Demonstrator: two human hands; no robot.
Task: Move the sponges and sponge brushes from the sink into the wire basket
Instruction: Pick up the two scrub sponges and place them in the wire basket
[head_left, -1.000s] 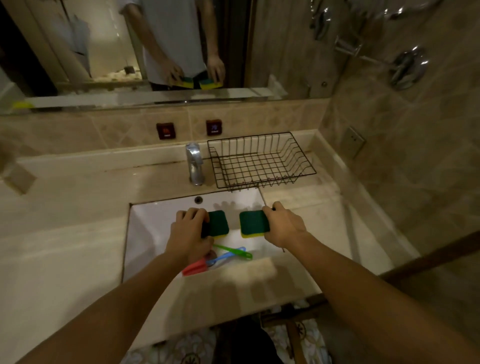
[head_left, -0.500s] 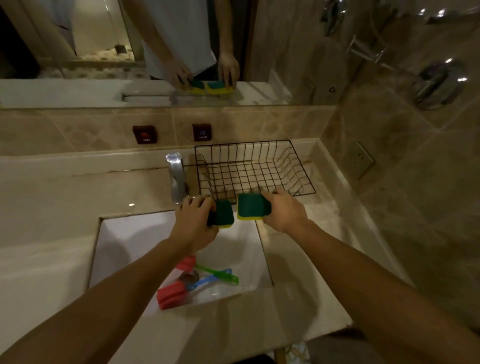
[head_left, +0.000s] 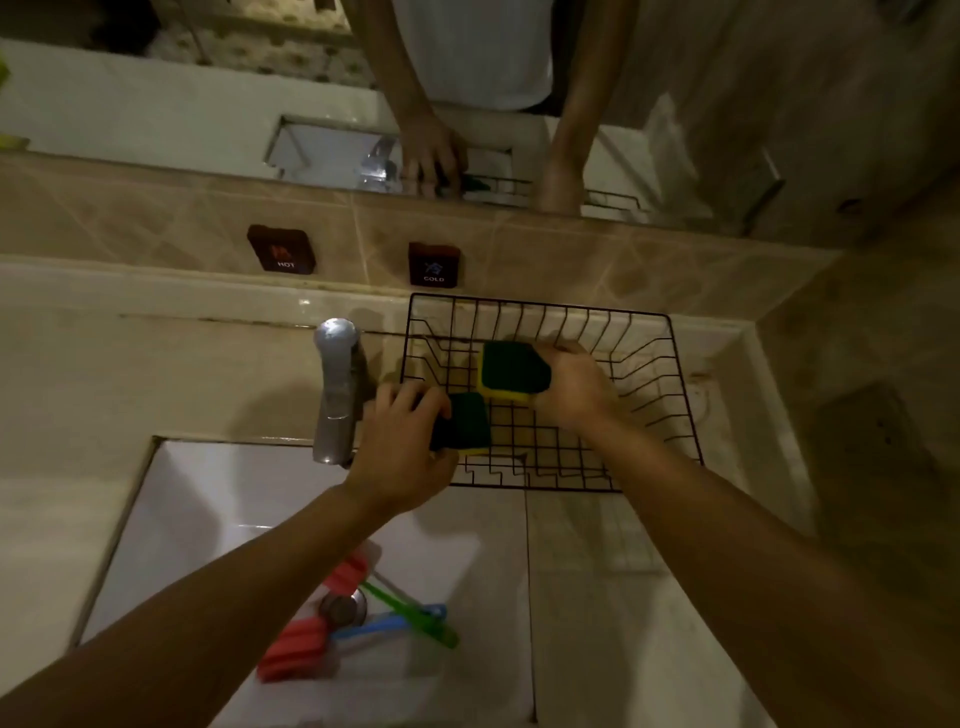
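Note:
A black wire basket (head_left: 644, 364) stands on the counter behind the sink's right corner. My right hand (head_left: 571, 387) holds a green-and-yellow sponge (head_left: 511, 371) inside the basket, near its middle. My left hand (head_left: 402, 447) grips a second green-and-yellow sponge (head_left: 465, 423) over the basket's front left part. Down in the white sink (head_left: 208, 499) lie two sponge brushes with red heads, one with a blue handle (head_left: 296, 652) and one with a green handle (head_left: 410, 610), crossing near the drain.
A chrome tap (head_left: 337, 384) rises just left of my left hand. Hot (head_left: 280, 249) and cold (head_left: 434, 265) buttons sit on the tiled wall under a mirror. Beige counter (head_left: 623, 597) stretches right of the sink; a tiled side wall closes the right.
Both hands have carried their sponges up from over the sink and forward into the wire basket. The view has tilted down and closer to the counter.

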